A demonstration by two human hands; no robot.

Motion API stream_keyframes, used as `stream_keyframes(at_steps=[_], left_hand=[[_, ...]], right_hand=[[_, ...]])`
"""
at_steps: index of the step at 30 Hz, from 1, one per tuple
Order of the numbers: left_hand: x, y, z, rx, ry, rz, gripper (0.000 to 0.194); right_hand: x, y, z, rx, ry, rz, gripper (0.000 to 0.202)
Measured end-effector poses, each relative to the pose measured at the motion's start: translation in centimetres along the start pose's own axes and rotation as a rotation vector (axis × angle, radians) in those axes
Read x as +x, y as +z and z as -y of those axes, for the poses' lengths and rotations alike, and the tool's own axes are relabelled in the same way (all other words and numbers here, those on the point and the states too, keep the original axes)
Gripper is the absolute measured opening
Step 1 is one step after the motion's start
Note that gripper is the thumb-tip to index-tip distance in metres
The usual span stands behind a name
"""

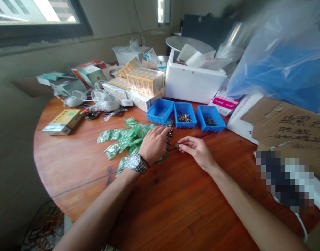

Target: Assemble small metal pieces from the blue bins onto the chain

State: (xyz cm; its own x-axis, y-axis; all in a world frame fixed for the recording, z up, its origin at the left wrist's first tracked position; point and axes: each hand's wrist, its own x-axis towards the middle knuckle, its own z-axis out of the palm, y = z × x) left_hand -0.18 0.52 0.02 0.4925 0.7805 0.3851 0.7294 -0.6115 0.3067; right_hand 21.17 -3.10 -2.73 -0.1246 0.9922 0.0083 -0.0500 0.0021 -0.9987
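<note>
My right hand (197,150) pinches a small metal part (176,144) between thumb and fingertips, just above the table. It looks like a screw or small fitting; its exact kind is too small to make out. My left hand (155,144), with a watch on its wrist, lies palm down beside a small heap of dark metal parts (169,135). Its fingertips are mostly hidden, so their grip does not show. Left of that hand, several green plastic packets (132,137) are spread out, partly covered by it.
Beyond my hands stand three blue bins: one bare inside (160,111), one with shiny metal parts (185,115), one with darker parts (210,119). Yellow boxes (145,81), white devices (109,101) and a white foam box (195,82) sit behind. Cardboard (290,129) borders the right.
</note>
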Motion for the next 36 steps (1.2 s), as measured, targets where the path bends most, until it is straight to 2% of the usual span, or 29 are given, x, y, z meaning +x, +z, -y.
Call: stream_keyframes(at_steps=[4,8,13,19,24,29,36], left_hand=[[0.0,0.1,0.1,0.01,0.006,-0.001,0.045],[0.0,0.0,0.1,0.017,0.003,-0.003,0.044],[0.0,-0.1,-0.1,0.017,-0.012,0.012,0.044],[0.0,-0.2,-0.1,0.019,-0.005,0.006,0.041],[0.0,-0.2,0.0,0.017,-0.006,-0.008,0.043],[0.0,0.0,0.2,0.001,0.005,-0.018,0.045],[0.0,0.1,0.4,0.008,0.0,-0.023,0.047]], right_hand=[[-0.1,-0.3,0.3,0.27,0.094,-0.049,0.033],[-0.2,-0.5,0.5,0.356,0.091,-0.079,0.031],[-0.3,-0.6,0.6,0.251,0.019,-0.109,0.032],[-0.4,-0.6,0.8,-0.066,-0.181,-0.122,0.028],[-0.1,-0.7,1.2,-0.18,-0.238,-0.183,0.028],[2.2,-1.7,2.6,-0.257,-0.348,-0.295,0.026],[8.6,-3.2,4.1,-0.462,-0.504,-0.385,0.018]])
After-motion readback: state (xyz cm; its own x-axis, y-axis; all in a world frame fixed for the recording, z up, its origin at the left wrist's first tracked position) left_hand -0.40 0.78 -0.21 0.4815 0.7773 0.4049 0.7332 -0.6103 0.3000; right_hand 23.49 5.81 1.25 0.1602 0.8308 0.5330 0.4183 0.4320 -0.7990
